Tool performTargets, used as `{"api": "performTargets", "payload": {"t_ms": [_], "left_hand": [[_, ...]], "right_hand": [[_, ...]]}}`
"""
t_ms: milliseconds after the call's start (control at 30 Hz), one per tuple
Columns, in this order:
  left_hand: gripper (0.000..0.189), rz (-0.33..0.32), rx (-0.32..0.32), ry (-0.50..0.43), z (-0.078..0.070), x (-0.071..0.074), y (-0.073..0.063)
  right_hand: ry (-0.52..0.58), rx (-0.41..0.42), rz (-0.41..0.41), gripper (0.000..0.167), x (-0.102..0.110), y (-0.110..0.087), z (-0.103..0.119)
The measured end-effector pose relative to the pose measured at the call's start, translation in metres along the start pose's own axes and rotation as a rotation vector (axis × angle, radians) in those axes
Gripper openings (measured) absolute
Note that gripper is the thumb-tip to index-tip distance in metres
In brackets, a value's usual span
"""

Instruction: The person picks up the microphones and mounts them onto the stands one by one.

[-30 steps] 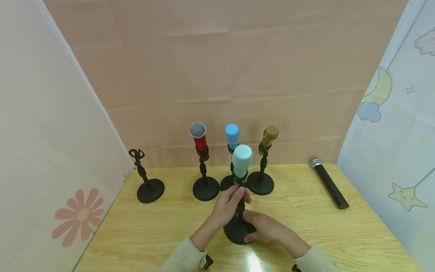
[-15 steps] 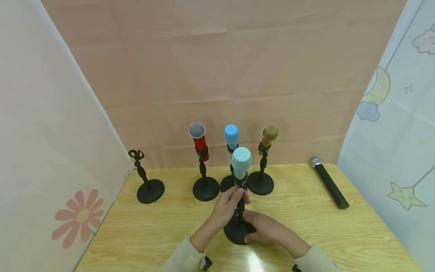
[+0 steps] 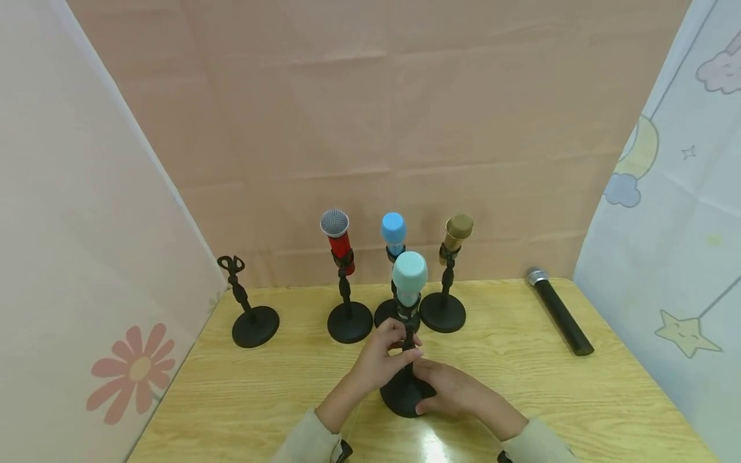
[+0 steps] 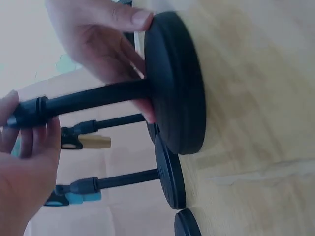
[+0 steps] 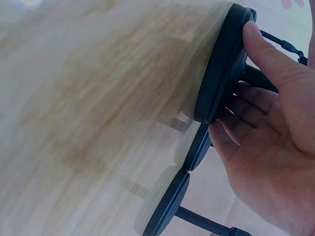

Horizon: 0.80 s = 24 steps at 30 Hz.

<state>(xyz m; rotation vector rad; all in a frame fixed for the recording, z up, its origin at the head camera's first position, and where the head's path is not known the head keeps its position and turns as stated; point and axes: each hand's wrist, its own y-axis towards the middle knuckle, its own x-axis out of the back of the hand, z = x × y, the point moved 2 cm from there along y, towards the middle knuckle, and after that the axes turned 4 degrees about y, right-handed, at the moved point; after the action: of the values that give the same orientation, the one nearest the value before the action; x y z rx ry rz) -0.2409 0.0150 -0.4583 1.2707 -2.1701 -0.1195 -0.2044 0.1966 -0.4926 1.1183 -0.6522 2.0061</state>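
A mint-green microphone (image 3: 410,271) sits in the clip of a black microphone stand (image 3: 399,393), upright on the table in front of me. My left hand (image 3: 373,365) is around the upper part of its pole; in the left wrist view the thumb and fingers lie on either side of the pole's collar (image 4: 35,112). Low down, my right hand (image 3: 454,389) holds the round base, with the thumb on the rim and the fingers reaching behind the pole. In the right wrist view the base (image 5: 221,69) shows beside the thumb and fingers.
Behind stand a red microphone (image 3: 340,244), a blue microphone (image 3: 394,228) and a gold microphone (image 3: 457,231), each on a black stand. A stand without a microphone (image 3: 255,326) is at the left. A black microphone (image 3: 561,315) lies on the table (image 3: 509,360) at the right.
My left hand has slid slightly down the pole, and its thumb has moved lower and away from the clip. The right hand stays on the base.
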Motion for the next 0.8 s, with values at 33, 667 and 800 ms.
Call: {"api": "performTargets", "payload": {"t_ms": [33, 667, 800], "left_hand": [[0.016, 0.015, 0.006, -0.022, 0.0, 0.001, 0.001], [0.026, -0.008, 0.034, 0.001, 0.001, 0.006, 0.007], [0.011, -0.243, -0.178, 0.067, -0.002, 0.018, 0.008]], "right_hand": [[-0.002, 0.002, -0.001, 0.071, 0.0, 0.0, 0.0], [-0.007, 0.028, -0.015, 0.066, 0.003, -0.001, -0.001], [-0.002, 0.044, -0.015, 0.071, 0.002, -0.001, 0.0]]}}
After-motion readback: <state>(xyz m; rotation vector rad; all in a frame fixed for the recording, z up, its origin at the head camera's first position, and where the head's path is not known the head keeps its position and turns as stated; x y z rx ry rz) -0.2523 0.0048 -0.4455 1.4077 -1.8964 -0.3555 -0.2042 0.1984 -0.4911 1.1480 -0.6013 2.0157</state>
